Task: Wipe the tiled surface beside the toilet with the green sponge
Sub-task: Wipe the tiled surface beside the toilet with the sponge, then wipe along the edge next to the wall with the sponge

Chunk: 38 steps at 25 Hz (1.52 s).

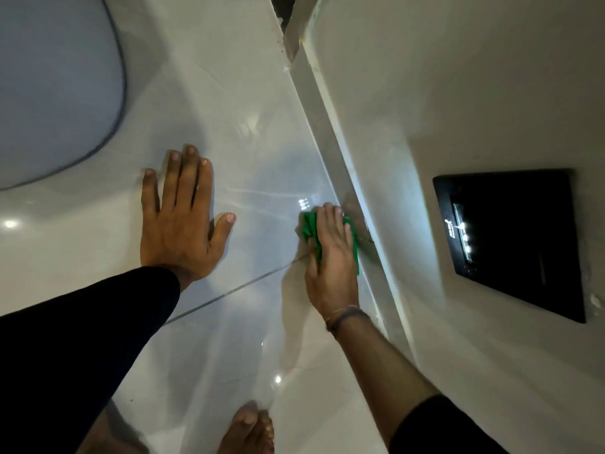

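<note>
The glossy pale tiled surface (255,152) runs from the top to the bottom of the head view, with a grout line crossing it. My right hand (332,257) presses the green sponge (309,227) flat onto the tile, right against the raised ledge on the right. Only the sponge's edges show around my fingers. My left hand (183,217) lies flat on the tile with fingers spread, holding nothing, just right of the toilet (55,86).
The toilet's grey lid fills the upper left. A pale wall ledge (330,132) borders the tile on the right, and a black flush plate (514,237) is set in the wall beyond it. A bare foot (248,427) stands on the floor at the bottom.
</note>
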### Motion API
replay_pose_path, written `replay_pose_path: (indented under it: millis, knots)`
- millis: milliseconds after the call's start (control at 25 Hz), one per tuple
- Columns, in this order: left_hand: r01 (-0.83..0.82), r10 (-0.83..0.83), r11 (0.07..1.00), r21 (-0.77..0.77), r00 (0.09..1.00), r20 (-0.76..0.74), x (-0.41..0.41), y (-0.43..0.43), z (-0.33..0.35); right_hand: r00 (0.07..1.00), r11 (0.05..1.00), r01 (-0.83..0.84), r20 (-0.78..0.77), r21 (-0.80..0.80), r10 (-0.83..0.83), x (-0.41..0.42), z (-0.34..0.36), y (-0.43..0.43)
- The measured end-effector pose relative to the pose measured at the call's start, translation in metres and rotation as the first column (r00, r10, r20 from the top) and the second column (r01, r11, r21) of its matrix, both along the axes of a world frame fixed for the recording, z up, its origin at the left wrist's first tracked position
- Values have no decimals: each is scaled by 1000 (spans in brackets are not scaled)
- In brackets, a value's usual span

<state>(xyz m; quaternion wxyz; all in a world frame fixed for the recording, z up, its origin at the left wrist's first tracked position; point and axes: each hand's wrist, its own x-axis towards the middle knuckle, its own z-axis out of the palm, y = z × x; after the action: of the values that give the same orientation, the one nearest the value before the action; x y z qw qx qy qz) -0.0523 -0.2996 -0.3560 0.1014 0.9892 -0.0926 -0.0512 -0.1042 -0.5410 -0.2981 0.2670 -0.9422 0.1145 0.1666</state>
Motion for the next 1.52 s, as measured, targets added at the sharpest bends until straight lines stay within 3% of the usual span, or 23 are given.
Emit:
replay_pose_path:
  millis: [280,520,680,800,920,1040,1160,1320,1440,1520]
  knots:
    - [9,-9,1000,-4,1000,-9,1,1,0,993,999,-53,102,4,52,112,-21,35]
    - [2,-3,1000,-28,1000,-26,0,3,-1,998,997,-63,0,36,63,-30,-6,-21]
    - [17,-18,1000,-25,999,-41,1,4,0,985,985,169,-33,-35,-170,-125,0,-38]
    - [15,-16,1000,-17,998,-53,-2,2,8,968,967,249,-12,-55,-250,-135,3,-31]
    - [38,-42,999,-26,987,-154,6,6,16,956,960,278,-104,16,-275,-122,13,-34]
    - [137,-143,990,-40,960,-240,-1,30,58,943,956,292,-172,13,-286,-106,47,-28]
    - [123,-133,991,-55,962,-239,-39,60,131,951,965,263,-175,17,-256,-91,110,14]
    - [-59,35,997,-58,935,-352,-95,90,244,979,986,152,-148,67,-141,-77,206,96]
    - [-214,175,976,-26,857,-485,-101,118,315,995,988,31,-100,151,-16,-48,274,166]
    - [-246,210,969,-36,888,-410,-93,145,355,996,970,-67,-41,232,79,-22,315,215]
